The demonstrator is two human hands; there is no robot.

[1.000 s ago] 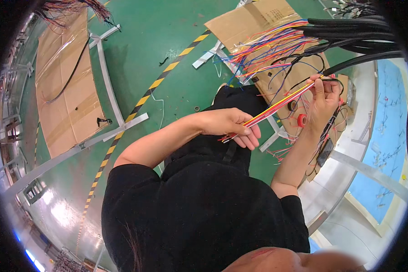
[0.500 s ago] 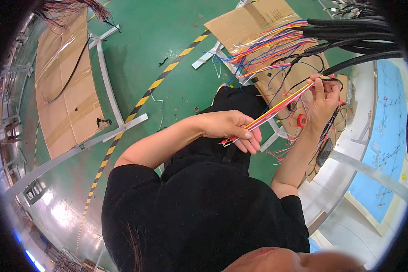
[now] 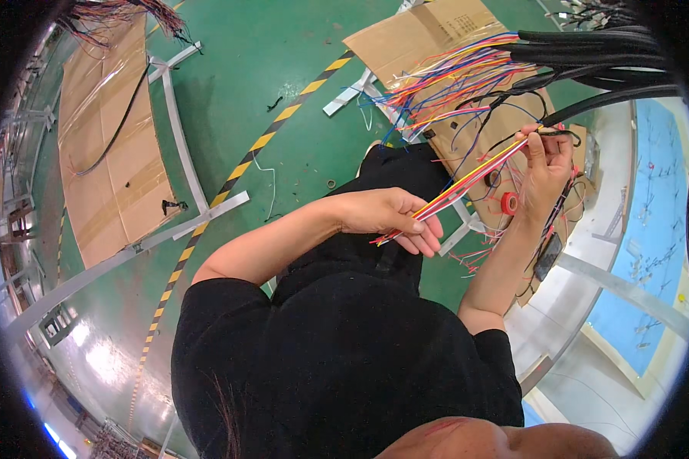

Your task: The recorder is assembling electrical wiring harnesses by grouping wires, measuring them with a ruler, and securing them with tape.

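Note:
A bundle of red, yellow and white wires (image 3: 478, 177) stretches at a slant between my two hands. My left hand (image 3: 398, 218) is closed on its loose end, the thumb pressing the wires against the fingers; the wire tips stick out past the palm. Near the other end my right hand (image 3: 547, 161) pinches the bundle with thumb and fingers, close to where the wires leave a black cable sleeve (image 3: 612, 99). Above this, several more black sleeved cables (image 3: 589, 52) end in loose red, yellow, blue and white wires (image 3: 452, 80) over a cardboard sheet (image 3: 413, 42).
A red tape roll (image 3: 509, 203) lies on the cardboard near my right wrist. At the left stands another cardboard-covered bench (image 3: 111, 168) on a metal frame (image 3: 177, 138). Yellow-black floor tape (image 3: 241, 168) crosses the green floor. To the right is a blue board (image 3: 651, 237) with small fittings.
My right hand has shifted very slightly to the left. Both hands keep their hold on the wires.

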